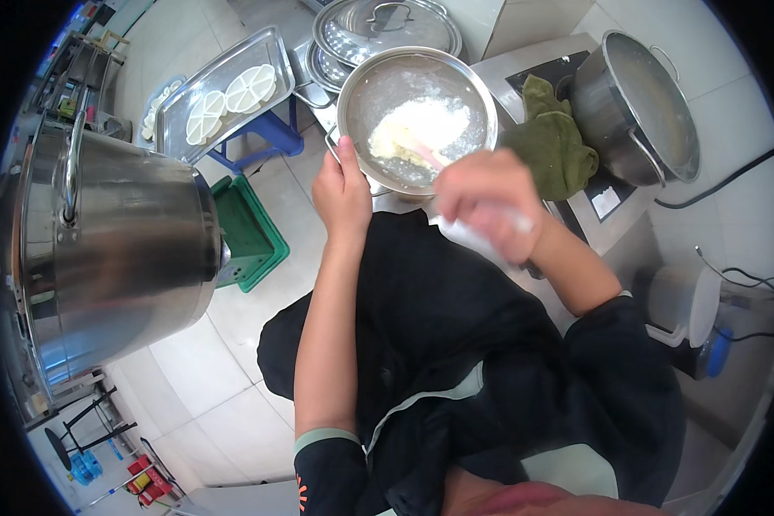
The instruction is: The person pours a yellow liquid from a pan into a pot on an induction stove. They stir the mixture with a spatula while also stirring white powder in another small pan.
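A round metal sieve (419,71) with a fine mesh is in front of me, near the top middle of the view. White powder (448,119) and a yellowish, clumped mass (393,143) lie together on its mesh. My left hand (345,190) grips the left side of the sieve by its loop handle (331,138), thumb near the rim. My right hand (493,200), blurred, is closed around a pale spatula (433,157) over the sieve's lower right rim. The spatula's far end touches the yellowish mass. What supports the sieve is mostly hidden.
Steel lids (387,29) sit behind the sieve. A metal tray (274,48) with white segmented discs rests on a blue stool (274,132). At right are a green cloth (548,145) and a deep pot (609,122). A large steel pot (122,245) and green crate (258,232) stand left.
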`<state>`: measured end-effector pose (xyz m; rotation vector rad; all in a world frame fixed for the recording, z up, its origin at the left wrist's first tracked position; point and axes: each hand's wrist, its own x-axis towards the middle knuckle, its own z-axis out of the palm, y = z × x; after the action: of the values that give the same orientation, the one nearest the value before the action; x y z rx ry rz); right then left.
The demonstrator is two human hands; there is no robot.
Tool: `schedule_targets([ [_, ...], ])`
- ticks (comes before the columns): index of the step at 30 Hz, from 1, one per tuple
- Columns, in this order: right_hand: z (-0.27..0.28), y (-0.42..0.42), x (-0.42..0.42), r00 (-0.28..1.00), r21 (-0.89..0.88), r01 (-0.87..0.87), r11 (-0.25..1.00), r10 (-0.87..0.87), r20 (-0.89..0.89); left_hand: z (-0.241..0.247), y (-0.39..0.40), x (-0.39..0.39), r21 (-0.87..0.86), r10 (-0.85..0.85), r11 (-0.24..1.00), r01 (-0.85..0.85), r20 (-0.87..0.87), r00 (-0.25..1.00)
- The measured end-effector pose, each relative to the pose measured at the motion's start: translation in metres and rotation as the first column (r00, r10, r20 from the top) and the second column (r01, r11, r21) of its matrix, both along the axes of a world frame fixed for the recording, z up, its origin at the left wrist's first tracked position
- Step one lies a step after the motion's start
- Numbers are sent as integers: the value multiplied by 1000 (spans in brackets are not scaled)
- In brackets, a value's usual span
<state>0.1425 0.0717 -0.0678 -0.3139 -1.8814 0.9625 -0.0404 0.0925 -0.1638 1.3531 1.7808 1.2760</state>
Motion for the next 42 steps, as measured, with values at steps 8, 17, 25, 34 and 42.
schedule_targets([
  [8,14,-6,1,983,175,-172,969,158,92,-5,1,-4,24,10,1000,-10,5,1000],
  [17,8,-18,-5,979,252,-184,950,154,136,-4,0,-3,31,3,1000,-4,34,999],
  [25,-17,-44,-11,975,159,-214,964,202,92,-2,0,1,45,2,999,-4,34,999],
  [34,-5,-18,1,995,137,-80,987,71,71,-2,1,0,37,-4,999,3,25,1000],
  [42,10,-31,3,986,173,-151,973,160,-43,-2,-1,-2,10,-3,1000,3,34,999],
])
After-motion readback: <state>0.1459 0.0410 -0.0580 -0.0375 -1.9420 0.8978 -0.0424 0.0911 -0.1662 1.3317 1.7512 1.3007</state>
